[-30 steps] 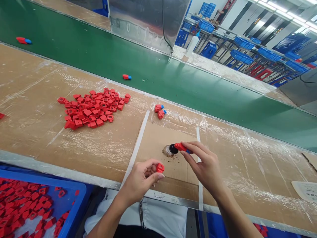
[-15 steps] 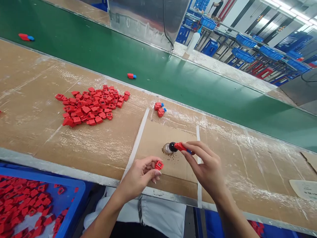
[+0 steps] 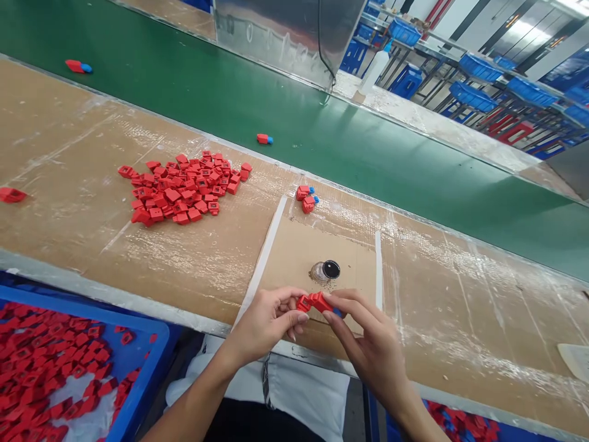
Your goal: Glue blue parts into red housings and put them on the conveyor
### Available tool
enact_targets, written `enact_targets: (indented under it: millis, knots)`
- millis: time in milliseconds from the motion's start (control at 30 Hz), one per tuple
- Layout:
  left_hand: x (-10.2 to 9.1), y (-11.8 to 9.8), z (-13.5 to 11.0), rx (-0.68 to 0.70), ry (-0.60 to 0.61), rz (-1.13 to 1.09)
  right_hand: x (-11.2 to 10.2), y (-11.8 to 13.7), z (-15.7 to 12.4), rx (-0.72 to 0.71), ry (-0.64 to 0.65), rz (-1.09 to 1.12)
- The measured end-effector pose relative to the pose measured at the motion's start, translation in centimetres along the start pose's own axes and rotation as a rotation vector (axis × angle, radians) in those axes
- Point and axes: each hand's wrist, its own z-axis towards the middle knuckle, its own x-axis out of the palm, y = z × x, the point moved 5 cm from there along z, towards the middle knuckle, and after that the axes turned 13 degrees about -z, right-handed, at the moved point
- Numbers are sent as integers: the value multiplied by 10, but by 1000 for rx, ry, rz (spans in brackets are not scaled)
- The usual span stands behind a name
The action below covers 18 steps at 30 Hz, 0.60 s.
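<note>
My left hand (image 3: pixel 271 313) pinches a small red hollow plastic block (image 3: pixel 302 303). Facing it, my right hand (image 3: pixel 363 325) grips a red plastic piece with a blue end (image 3: pixel 319 301) between thumb and fingers. The two pieces meet or nearly touch; the exact contact is too small to tell. Just beyond my hands stands a small clear jar with a black top (image 3: pixel 331 269), on a taped cardboard sheet (image 3: pixel 329 236). Two red-and-blue pieces (image 3: pixel 307 199) lie past the sheet's far edge.
A heap of red blocks (image 3: pixel 184 190) lies left on the bench. Behind runs a green conveyor belt (image 3: pixel 184 98) carrying a red-and-blue piece (image 3: pixel 264 139) and another farther left. Blue bins of parts (image 3: pixel 156 344) sit below the bench edge. A white bottle (image 3: pixel 375 70) stands beyond the belt.
My right hand has brought the red-and-blue piece from the jar's black top down and left to the red block in my left hand. The view has shifted slightly.
</note>
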Motion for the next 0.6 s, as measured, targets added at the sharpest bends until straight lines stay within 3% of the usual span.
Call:
enact_targets:
  millis: [600]
  knots:
    - [1,2,-2,-14,21,71,15,-6,-12,-9,87,36]
